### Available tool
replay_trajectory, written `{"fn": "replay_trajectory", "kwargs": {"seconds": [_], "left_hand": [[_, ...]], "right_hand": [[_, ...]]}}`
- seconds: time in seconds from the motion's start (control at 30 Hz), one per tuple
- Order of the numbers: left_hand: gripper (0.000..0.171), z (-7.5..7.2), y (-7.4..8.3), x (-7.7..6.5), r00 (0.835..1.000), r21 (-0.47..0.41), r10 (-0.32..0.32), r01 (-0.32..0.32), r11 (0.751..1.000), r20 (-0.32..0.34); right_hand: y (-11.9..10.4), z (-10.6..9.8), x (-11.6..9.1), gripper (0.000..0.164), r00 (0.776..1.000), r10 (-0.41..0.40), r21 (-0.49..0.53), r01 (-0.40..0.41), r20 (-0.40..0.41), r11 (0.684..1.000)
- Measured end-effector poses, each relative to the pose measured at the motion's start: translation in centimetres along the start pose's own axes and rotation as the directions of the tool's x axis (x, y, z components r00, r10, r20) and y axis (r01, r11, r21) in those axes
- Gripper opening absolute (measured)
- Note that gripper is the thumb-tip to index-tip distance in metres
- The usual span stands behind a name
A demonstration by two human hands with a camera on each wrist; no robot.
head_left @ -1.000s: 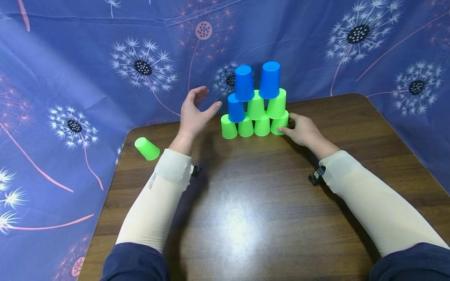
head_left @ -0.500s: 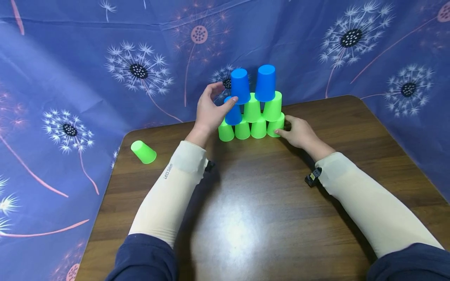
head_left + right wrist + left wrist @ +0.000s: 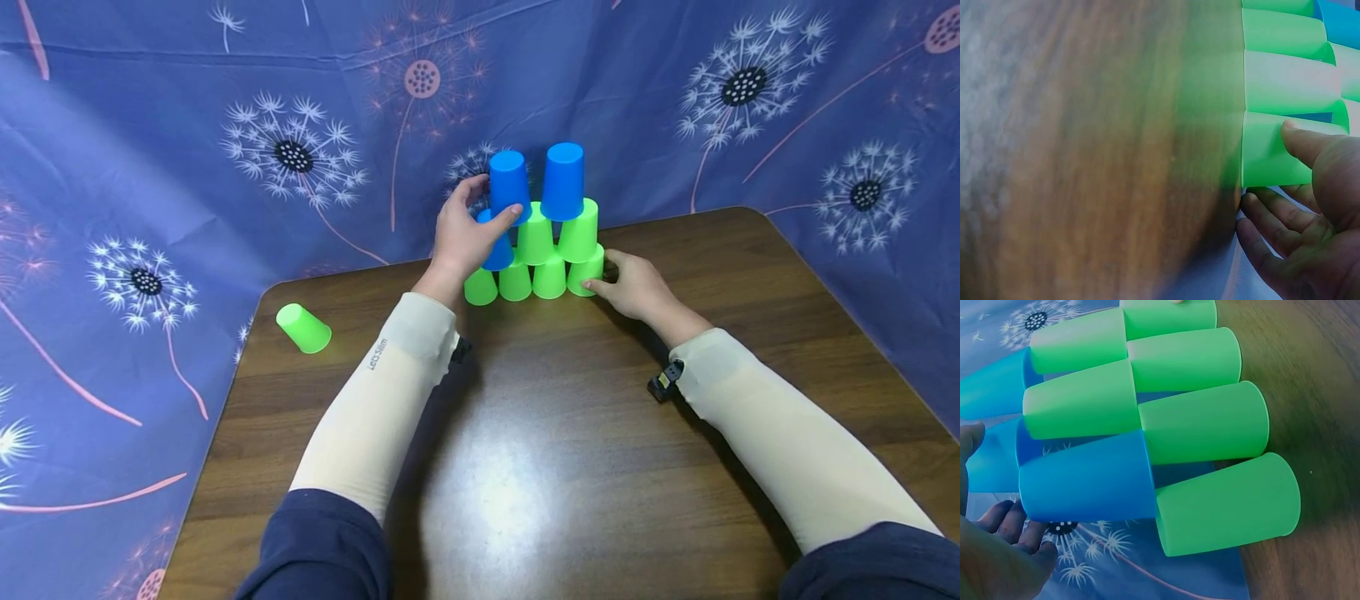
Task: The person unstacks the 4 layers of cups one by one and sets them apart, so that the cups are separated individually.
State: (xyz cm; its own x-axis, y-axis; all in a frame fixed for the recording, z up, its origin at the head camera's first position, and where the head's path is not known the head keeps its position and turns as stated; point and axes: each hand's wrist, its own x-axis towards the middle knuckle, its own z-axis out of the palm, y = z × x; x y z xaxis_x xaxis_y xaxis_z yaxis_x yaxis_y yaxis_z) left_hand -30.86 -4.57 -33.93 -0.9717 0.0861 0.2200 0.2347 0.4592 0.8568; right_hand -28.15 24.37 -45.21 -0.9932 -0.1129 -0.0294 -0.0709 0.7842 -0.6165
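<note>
A pyramid of upside-down plastic cups stands at the back of the table. Its bottom row is several green cups, the middle row has one blue cup (image 3: 1088, 478) and two green cups, and two blue cups form the top. My left hand (image 3: 467, 240) is around the top-left blue cup (image 3: 508, 179), thumb across its lower front. In the left wrist view a narrow gap shows between the visible fingers and this cup. My right hand (image 3: 636, 285) holds the bottom-right green cup (image 3: 1272, 150), with the thumb on its front and fingers at its far side.
A lone green cup (image 3: 303, 328) stands on the wooden table (image 3: 585, 467) near the left edge. Behind the table hangs a blue cloth (image 3: 600, 75) with dandelion prints, close to the pyramid. The other top blue cup (image 3: 563, 182) stands just right of the left hand.
My left hand has moved right, from beside the pyramid to around the top-left blue cup. The right hand keeps its hold on the bottom-right green cup. The view has shifted slightly.
</note>
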Motion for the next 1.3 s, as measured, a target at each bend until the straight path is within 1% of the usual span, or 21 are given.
{"fn": "replay_trajectory", "kwargs": {"seconds": [0.13,0.43,0.63,0.8,0.93,1.03,1.2,1.3], "left_hand": [[0.077,0.3,0.1,0.2,1.0,0.021,-0.011,0.011,1.0,0.003],[0.077,0.6,0.1,0.4,1.0,0.023,-0.025,0.025,0.999,0.001],[0.07,0.8,0.0,0.5,1.0,0.011,-0.011,0.011,1.0,-0.012],[0.07,0.7,0.2,0.3,1.0,-0.012,0.001,-0.001,1.0,-0.014],[0.071,0.0,0.6,-0.2,0.999,-0.026,0.016,-0.017,1.0,-0.032],[0.069,-0.8,0.6,-1.0,0.997,-0.046,0.039,-0.043,0.998,-0.066],[0.062,-2.7,-0.1,-2.5,0.988,-0.103,0.089,-0.102,0.989,-0.127],[0.06,-4.0,-1.0,-3.4,0.982,-0.113,0.112,-0.13,0.985,-0.153]], "right_hand": [[0.0,0.1,0.0,0.074,1.0,-0.007,0.004,0.007,-0.007,1.0],[-0.1,0.1,-0.1,0.073,1.0,-0.012,0.0,0.012,-0.014,1.0],[-0.2,0.2,-0.1,0.07,1.0,-0.011,0.005,0.011,-0.014,1.0],[-0.2,0.1,-0.1,0.07,1.0,-0.005,0.012,0.005,-0.005,1.0],[-0.1,0.0,-0.1,0.069,1.0,-0.005,0.017,0.005,-0.002,1.0],[-0.1,0.1,0.0,0.07,1.0,-0.003,0.018,0.003,0.0,1.0],[-0.1,0.2,0.1,0.071,1.0,-0.006,0.014,0.006,0.001,1.0],[0.0,0.2,0.0,0.07,1.0,-0.003,0.013,0.003,-0.001,1.0]]}}
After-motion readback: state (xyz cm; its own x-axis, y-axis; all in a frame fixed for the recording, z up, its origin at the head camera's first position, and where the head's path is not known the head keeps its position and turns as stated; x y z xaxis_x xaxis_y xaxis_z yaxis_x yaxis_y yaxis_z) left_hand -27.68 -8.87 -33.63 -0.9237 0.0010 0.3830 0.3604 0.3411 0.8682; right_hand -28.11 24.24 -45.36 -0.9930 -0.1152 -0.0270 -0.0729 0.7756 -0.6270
